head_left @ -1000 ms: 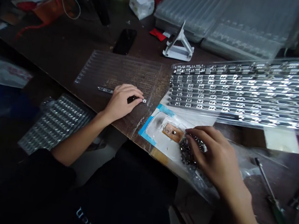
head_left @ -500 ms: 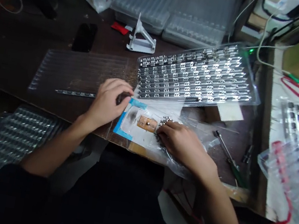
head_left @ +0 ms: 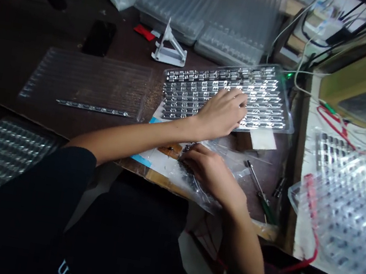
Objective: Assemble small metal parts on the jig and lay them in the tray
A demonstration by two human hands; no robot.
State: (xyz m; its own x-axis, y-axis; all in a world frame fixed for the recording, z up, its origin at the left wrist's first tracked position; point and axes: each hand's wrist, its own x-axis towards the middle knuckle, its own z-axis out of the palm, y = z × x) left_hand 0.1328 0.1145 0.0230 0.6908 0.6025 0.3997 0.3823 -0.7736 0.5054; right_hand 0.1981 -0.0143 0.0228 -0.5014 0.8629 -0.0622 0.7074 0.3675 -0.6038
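Note:
My left hand [head_left: 222, 112] reaches over a clear plastic tray [head_left: 289, 126] filled with rows of shiny, dark-and-silver metal strips [head_left: 183, 94]. Its fingers curl down onto the strips, and whatever they grip is hidden beneath them. Below it, my right hand [head_left: 210, 169] has its fingers pressed together in a pile of small metal parts [head_left: 193, 181] lying on clear plastic film. What the fingertips pinch does not show. Beside those fingertips lies a small orange-brown block [head_left: 171, 150], partly covered by my left forearm, on a white sheet edged with blue tape [head_left: 142, 160].
To the left, another clear ribbed tray [head_left: 90, 79] carries one metal strip [head_left: 92, 108]. A white folding stand [head_left: 170, 53], a phone [head_left: 99, 38] and stacked clear trays [head_left: 231, 44] stand behind. A green-handled screwdriver [head_left: 265, 202] and bagged parts [head_left: 348, 216] lie right.
My left hand has moved right and away from me, from beside the taped sheet to over the filled tray. My right hand stays at the pile. The whole view has shifted slightly.

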